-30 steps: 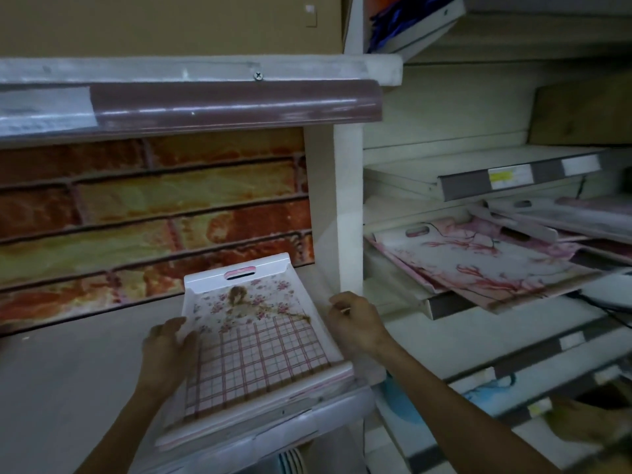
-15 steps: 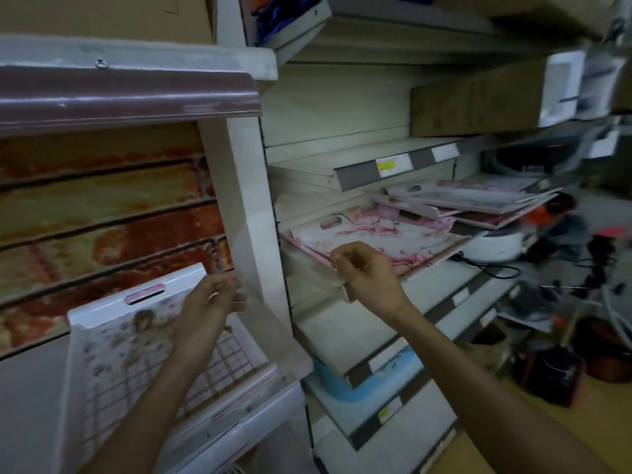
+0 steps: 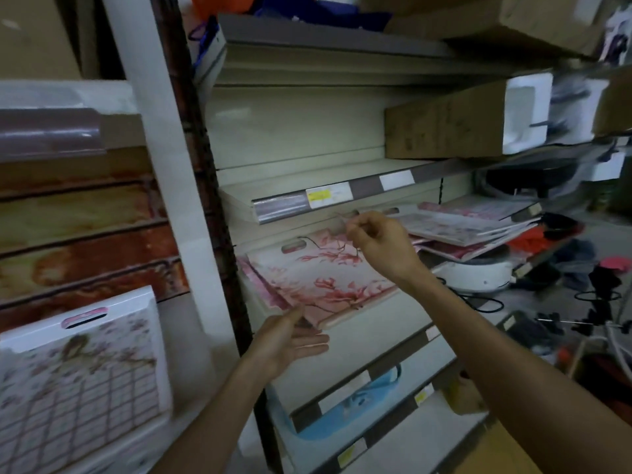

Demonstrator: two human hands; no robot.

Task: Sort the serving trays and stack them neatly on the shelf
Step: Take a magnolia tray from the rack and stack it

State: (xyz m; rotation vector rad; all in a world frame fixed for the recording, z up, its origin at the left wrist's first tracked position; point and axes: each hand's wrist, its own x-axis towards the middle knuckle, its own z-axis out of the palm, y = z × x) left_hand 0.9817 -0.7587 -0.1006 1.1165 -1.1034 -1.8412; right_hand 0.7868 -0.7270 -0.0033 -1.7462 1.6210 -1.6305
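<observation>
A person's left hand [image 3: 290,340], palm up and spread, reaches under the near corner of a pink blossom tray [image 3: 321,278] overhanging the shelf [image 3: 359,331]; the right hand [image 3: 379,242], fingers loosely curled and empty, hovers above. Supporting both edges before lifting should prevent tipping.

Hands [image 3: 290,340] near pink blossom tray [image 3: 321,278]

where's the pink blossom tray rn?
Head view, centre: the pink blossom tray lies tilted on the middle shelf, right of the white upright, between the left hand and right hand.
</observation>
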